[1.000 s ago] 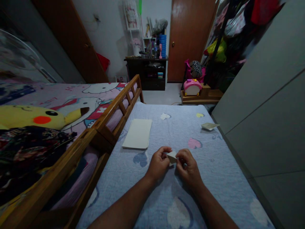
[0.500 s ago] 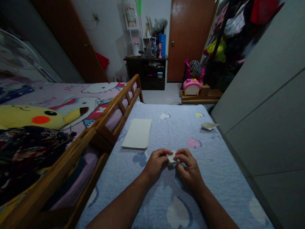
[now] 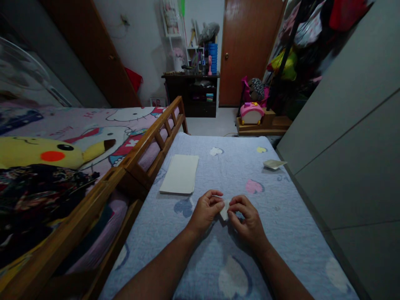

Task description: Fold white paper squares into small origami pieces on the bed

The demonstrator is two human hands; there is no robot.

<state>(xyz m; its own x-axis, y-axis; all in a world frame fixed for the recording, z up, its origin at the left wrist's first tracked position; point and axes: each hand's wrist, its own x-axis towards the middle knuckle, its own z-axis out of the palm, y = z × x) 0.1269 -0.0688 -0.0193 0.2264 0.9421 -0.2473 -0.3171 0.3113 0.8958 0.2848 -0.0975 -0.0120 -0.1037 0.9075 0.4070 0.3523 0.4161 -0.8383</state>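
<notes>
A small folded piece of white paper [image 3: 224, 212] is held between my two hands, just above the blue bedspread [image 3: 218, 175]. My left hand [image 3: 204, 212] pinches its left edge with thumb and fingers. On the other side, my right hand [image 3: 245, 216] grips the right edge between thumb and fingertips. The fingers hide part of the paper. Up and to the left lies a stack of white paper sheets [image 3: 179, 174]. Another folded paper piece [image 3: 274, 164] rests near the right edge of the bed.
A wooden bed rail [image 3: 150, 146] runs along the left, with a yellow plush toy [image 3: 40, 152] and dark patterned cloth [image 3: 40, 196] beyond it. Pale cabinet panels [image 3: 350, 137] flank the right side. A dark cabinet [image 3: 192, 93] and a pink toy case [image 3: 251, 113] stand behind.
The paper between my hands has turned and now shows a narrower face. My left fingers have shifted their grip, with the thumb now on the paper's near side.
</notes>
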